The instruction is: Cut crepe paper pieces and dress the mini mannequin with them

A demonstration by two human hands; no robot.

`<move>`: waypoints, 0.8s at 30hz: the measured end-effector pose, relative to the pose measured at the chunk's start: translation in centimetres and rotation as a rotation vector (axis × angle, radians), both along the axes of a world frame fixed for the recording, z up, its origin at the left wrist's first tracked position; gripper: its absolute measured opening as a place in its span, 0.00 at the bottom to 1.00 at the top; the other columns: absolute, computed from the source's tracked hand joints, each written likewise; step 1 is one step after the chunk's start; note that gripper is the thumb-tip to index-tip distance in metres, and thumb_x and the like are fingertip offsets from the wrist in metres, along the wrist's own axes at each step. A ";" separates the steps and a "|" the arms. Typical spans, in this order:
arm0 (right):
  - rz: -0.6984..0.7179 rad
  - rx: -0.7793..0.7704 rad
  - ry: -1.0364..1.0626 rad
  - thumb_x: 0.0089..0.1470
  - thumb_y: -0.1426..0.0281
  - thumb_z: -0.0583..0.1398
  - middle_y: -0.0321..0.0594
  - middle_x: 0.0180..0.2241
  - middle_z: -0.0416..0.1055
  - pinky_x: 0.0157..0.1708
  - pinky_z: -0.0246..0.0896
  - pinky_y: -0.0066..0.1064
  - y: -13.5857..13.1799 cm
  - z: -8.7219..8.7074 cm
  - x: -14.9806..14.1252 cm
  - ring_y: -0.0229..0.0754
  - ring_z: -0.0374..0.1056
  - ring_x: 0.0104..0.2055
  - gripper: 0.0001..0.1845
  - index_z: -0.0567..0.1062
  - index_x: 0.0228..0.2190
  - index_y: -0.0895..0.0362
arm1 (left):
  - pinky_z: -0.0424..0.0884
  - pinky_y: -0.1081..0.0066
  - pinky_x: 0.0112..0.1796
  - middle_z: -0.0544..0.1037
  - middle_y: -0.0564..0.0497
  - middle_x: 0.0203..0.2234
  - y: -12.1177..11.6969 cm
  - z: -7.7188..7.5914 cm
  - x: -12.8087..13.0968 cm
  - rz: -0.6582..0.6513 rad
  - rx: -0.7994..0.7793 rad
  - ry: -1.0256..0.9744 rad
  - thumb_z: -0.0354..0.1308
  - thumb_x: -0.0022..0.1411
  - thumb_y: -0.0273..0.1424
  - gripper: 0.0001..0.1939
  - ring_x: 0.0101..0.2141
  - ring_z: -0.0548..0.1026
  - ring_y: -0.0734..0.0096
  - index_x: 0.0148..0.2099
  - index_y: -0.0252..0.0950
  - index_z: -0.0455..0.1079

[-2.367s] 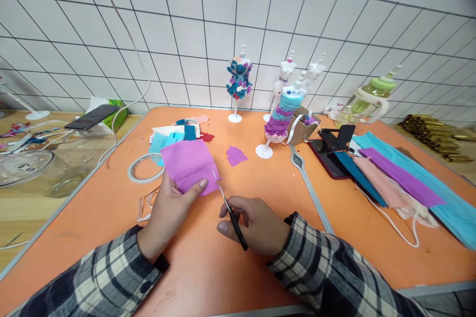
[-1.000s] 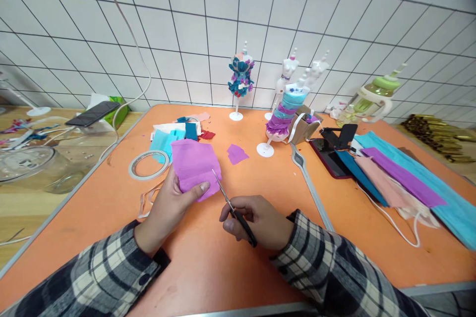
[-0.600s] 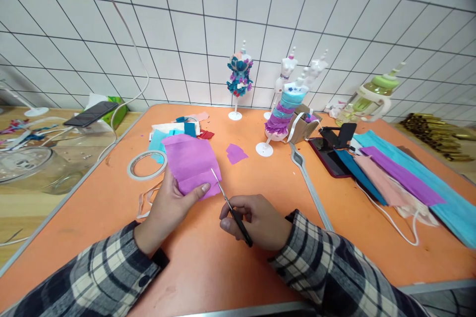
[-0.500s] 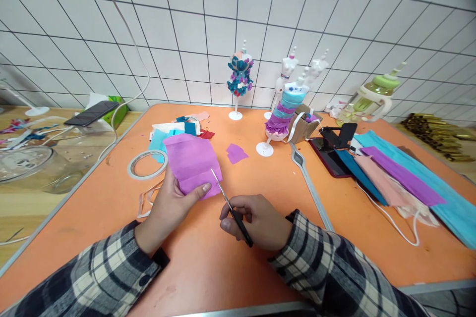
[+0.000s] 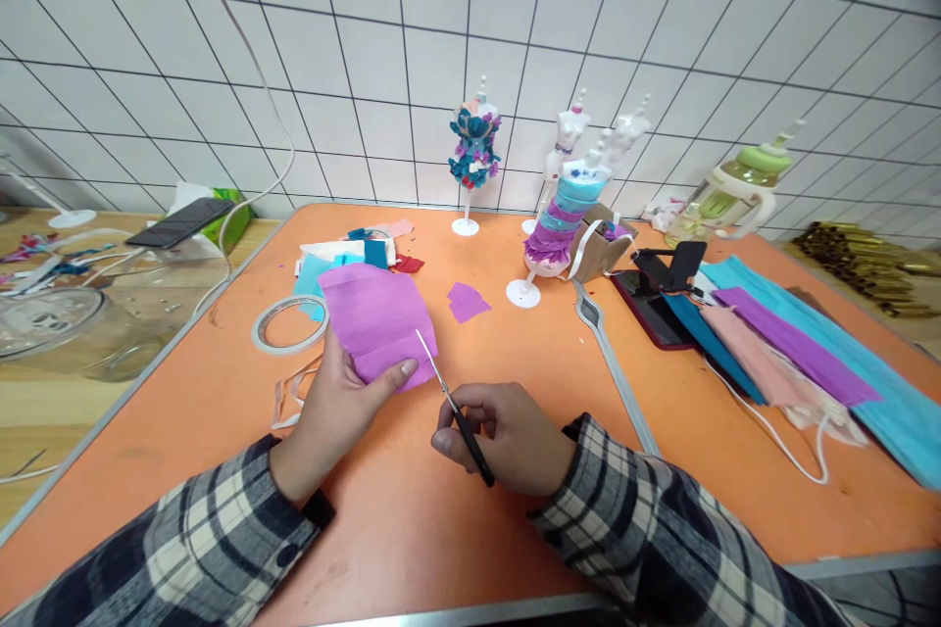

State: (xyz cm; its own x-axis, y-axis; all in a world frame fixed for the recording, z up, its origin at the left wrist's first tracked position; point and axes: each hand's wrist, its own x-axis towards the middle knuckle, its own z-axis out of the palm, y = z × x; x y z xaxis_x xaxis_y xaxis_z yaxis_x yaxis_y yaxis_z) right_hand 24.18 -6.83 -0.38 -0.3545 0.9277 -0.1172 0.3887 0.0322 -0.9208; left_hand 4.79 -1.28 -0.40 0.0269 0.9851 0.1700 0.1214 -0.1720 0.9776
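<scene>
My left hand pinches the near edge of a pink-purple crepe paper sheet, thumb on top, holding it just above the orange table. My right hand is closed round the black handles of small scissors. The thin blades point up and left, and their tips reach the right edge of the sheet. Both forearms are in plaid sleeves.
A tape ring and loose paper scraps lie left of the sheet, a small purple piece to its right. Dressed mini mannequins stand at the back. A phone, crepe paper strips and a bottle are at right.
The sheet and the scissors have shifted only slightly. The blade tips have stayed at the sheet's right edge while my hands have kept nearly the same places.
</scene>
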 end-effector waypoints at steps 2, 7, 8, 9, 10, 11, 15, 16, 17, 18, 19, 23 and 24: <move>-0.006 0.003 -0.007 0.54 0.56 0.64 0.30 0.20 0.65 0.23 0.49 0.26 0.0 0.0 -0.1 0.34 0.59 0.22 0.14 0.74 0.29 0.55 | 0.73 0.55 0.51 0.75 0.46 0.50 0.0 0.0 0.1 -0.003 0.000 -0.003 0.70 0.50 0.38 0.36 0.51 0.74 0.52 0.59 0.42 0.60; -0.012 0.029 -0.020 0.54 0.56 0.64 0.29 0.19 0.64 0.22 0.47 0.26 0.0 -0.2 -0.1 0.33 0.56 0.22 0.15 0.73 0.28 0.54 | 0.72 0.58 0.52 0.75 0.47 0.52 -0.1 0.0 0.2 -0.029 0.009 -0.032 0.70 0.52 0.37 0.36 0.52 0.73 0.54 0.60 0.43 0.60; -0.014 0.035 -0.026 0.54 0.56 0.64 0.29 0.19 0.63 0.22 0.47 0.26 0.0 -0.3 -0.1 0.33 0.56 0.22 0.15 0.73 0.27 0.54 | 0.71 0.58 0.52 0.75 0.47 0.52 0.0 0.0 0.1 -0.036 0.016 -0.047 0.69 0.54 0.37 0.34 0.53 0.73 0.54 0.60 0.44 0.60; -0.019 0.042 -0.036 0.53 0.56 0.64 0.28 0.19 0.62 0.22 0.47 0.26 0.0 -0.3 -0.1 0.33 0.55 0.22 0.15 0.72 0.27 0.54 | 0.70 0.57 0.53 0.75 0.46 0.52 0.0 0.0 0.1 -0.040 0.018 -0.063 0.68 0.55 0.38 0.33 0.53 0.72 0.54 0.60 0.43 0.61; -0.023 0.052 -0.052 0.53 0.56 0.64 0.28 0.19 0.61 0.23 0.47 0.26 0.0 -0.3 -0.1 0.33 0.55 0.22 0.15 0.72 0.27 0.54 | 0.70 0.57 0.53 0.75 0.46 0.51 0.0 0.1 0.1 -0.040 0.010 -0.072 0.67 0.56 0.39 0.32 0.53 0.72 0.53 0.59 0.43 0.61; -0.028 0.065 -0.074 0.52 0.56 0.65 0.28 0.19 0.60 0.23 0.48 0.26 0.0 -0.2 -0.1 0.32 0.55 0.22 0.15 0.72 0.26 0.55 | 0.70 0.55 0.53 0.76 0.45 0.50 0.0 0.3 0.1 -0.037 -0.009 -0.073 0.67 0.56 0.41 0.31 0.53 0.73 0.52 0.59 0.42 0.62; -0.043 0.117 -0.161 0.51 0.56 0.65 0.28 0.20 0.61 0.25 0.49 0.26 0.1 0.2 0.0 0.33 0.57 0.23 0.16 0.71 0.26 0.55 | 0.72 0.55 0.50 0.77 0.45 0.49 0.2 0.5 0.0 -0.039 -0.104 -0.041 0.69 0.53 0.41 0.30 0.51 0.74 0.51 0.55 0.40 0.65; -0.042 0.122 -0.172 0.51 0.57 0.65 0.28 0.20 0.61 0.26 0.49 0.26 0.0 0.3 0.0 0.33 0.58 0.23 0.15 0.71 0.26 0.55 | 0.72 0.56 0.50 0.77 0.45 0.49 0.2 0.4 0.0 -0.047 -0.106 -0.047 0.69 0.52 0.41 0.30 0.51 0.74 0.51 0.55 0.40 0.65; -0.042 0.125 -0.177 0.52 0.57 0.65 0.28 0.20 0.61 0.26 0.49 0.26 0.0 0.4 0.0 0.33 0.58 0.24 0.15 0.71 0.27 0.55 | 0.71 0.56 0.50 0.77 0.45 0.49 0.2 0.3 0.1 -0.051 -0.101 -0.060 0.70 0.52 0.40 0.30 0.51 0.75 0.52 0.55 0.40 0.65; -0.038 0.126 -0.180 0.52 0.58 0.65 0.28 0.20 0.62 0.26 0.49 0.26 0.0 0.4 0.0 0.33 0.57 0.24 0.14 0.71 0.27 0.55 | 0.71 0.56 0.50 0.77 0.46 0.48 0.3 0.2 0.1 -0.049 -0.093 -0.078 0.70 0.52 0.40 0.30 0.51 0.75 0.52 0.55 0.39 0.65; -0.033 0.125 -0.180 0.52 0.58 0.65 0.28 0.21 0.62 0.26 0.50 0.26 -0.1 0.5 -0.1 0.33 0.57 0.24 0.14 0.71 0.28 0.55 | 0.71 0.55 0.50 0.77 0.45 0.47 0.3 0.1 0.2 -0.044 -0.086 -0.098 0.70 0.52 0.39 0.30 0.50 0.75 0.52 0.55 0.39 0.64; -0.001 0.099 -0.129 0.54 0.60 0.63 0.28 0.21 0.62 0.25 0.49 0.26 -0.1 0.5 -0.2 0.32 0.56 0.24 0.11 0.71 0.29 0.55 | 0.71 0.51 0.50 0.77 0.44 0.48 0.2 0.2 0.6 0.011 -0.046 -0.134 0.70 0.53 0.39 0.32 0.50 0.75 0.50 0.56 0.38 0.63; 0.001 0.087 -0.110 0.54 0.60 0.63 0.28 0.21 0.62 0.24 0.48 0.25 -0.2 0.5 -0.2 0.32 0.56 0.23 0.12 0.71 0.28 0.55 | 0.71 0.50 0.50 0.77 0.44 0.48 0.2 0.3 0.7 0.019 -0.036 -0.133 0.70 0.53 0.39 0.32 0.50 0.75 0.50 0.56 0.38 0.63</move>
State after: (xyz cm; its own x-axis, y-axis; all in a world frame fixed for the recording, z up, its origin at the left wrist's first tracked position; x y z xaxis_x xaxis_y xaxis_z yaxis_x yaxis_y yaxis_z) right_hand 23.97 -6.99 0.08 -0.3451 0.9356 -0.0744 0.4873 0.1108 -0.8662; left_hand 5.47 -1.13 -0.09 -0.0119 0.9907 0.1352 -0.0071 -0.1353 0.9908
